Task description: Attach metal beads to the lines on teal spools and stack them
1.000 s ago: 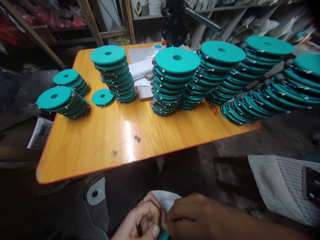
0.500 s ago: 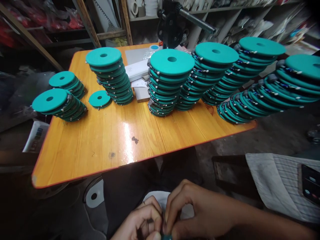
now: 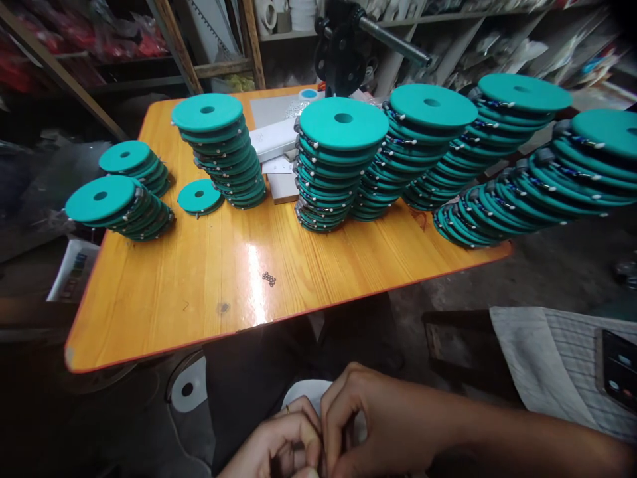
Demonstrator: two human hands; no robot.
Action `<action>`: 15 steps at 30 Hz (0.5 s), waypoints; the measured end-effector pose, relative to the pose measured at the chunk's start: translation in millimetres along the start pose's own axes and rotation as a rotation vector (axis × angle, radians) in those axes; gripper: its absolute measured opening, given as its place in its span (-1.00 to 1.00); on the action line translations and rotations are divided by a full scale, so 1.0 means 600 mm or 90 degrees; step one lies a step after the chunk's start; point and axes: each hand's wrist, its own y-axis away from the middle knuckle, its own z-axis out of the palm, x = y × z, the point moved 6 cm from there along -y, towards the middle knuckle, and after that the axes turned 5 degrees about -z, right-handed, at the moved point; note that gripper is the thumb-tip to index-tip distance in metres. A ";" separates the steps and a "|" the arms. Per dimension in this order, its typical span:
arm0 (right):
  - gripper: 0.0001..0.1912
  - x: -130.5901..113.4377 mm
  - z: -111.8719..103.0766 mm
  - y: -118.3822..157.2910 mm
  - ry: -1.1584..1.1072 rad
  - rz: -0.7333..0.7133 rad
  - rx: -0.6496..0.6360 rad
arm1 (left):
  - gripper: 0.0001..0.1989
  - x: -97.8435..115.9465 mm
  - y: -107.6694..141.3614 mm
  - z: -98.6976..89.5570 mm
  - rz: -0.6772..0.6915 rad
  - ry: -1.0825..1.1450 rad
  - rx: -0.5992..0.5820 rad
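At the bottom of the view, below the table edge, my left hand (image 3: 288, 435) and my right hand (image 3: 355, 418) meet. Both have their fingers curled and pinched together, with the fingertips touching or nearly so. What lies between them is hidden by the fingers and the frame's lower edge. Behind the hands shows part of a white round piece (image 3: 304, 392), over dark clothing. On the table stand several stacks of teal spools, among them the middle stack (image 3: 326, 179) and a tall left stack (image 3: 221, 153). One single teal spool (image 3: 200, 198) lies flat.
The wooden table (image 3: 199, 279) holds a small cluster of tiny dark rings (image 3: 269, 278) near its front. A black hand press (image 3: 341, 53) stands at the back. To the right, a phone (image 3: 617, 365) rests on a striped cloth (image 3: 547, 365). A white disc piece (image 3: 189, 385) sits below the table.
My right hand has shifted slightly left and closer to my left hand. A bit of teal seen under the fingers earlier is out of sight now.
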 end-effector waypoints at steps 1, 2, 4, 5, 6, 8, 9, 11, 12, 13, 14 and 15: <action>-0.65 0.002 -0.004 0.000 -0.022 0.002 0.018 | -0.61 0.001 0.000 -0.004 0.010 0.018 0.018; -0.65 0.005 -0.010 0.000 -0.051 0.011 0.042 | -0.62 0.004 0.000 -0.007 0.020 0.046 0.035; -0.62 0.013 -0.023 0.002 -0.108 0.041 0.088 | -0.59 0.009 -0.002 -0.007 0.015 0.123 0.040; -0.58 0.017 -0.028 0.005 -0.130 0.057 0.108 | -0.53 0.010 -0.003 -0.004 -0.003 0.161 0.025; -0.54 0.020 -0.033 0.007 -0.146 0.071 0.122 | -0.45 0.011 -0.003 0.001 -0.030 0.189 0.004; -0.49 0.019 -0.041 0.013 -0.149 0.081 0.138 | -0.35 0.012 -0.004 0.007 -0.085 0.188 -0.024; -0.49 0.016 -0.046 0.017 -0.139 0.079 0.152 | -0.35 0.014 -0.005 0.008 -0.101 0.161 -0.024; -0.55 0.007 -0.059 0.024 -0.097 0.066 0.196 | -0.38 0.021 -0.007 0.005 -0.095 0.103 -0.012; -0.61 -0.001 -0.067 0.028 -0.063 0.053 0.227 | -0.38 0.027 -0.010 0.003 -0.074 0.083 -0.003; -0.67 -0.010 -0.075 0.032 -0.018 0.032 0.264 | -0.38 0.036 -0.013 0.000 -0.039 0.071 0.009; -0.74 -0.020 -0.083 0.036 0.032 0.005 0.306 | -0.38 0.046 -0.016 -0.003 0.005 0.064 0.027; -0.80 -0.032 -0.090 0.038 0.082 -0.029 0.348 | -0.38 0.057 -0.019 -0.007 0.057 0.056 0.049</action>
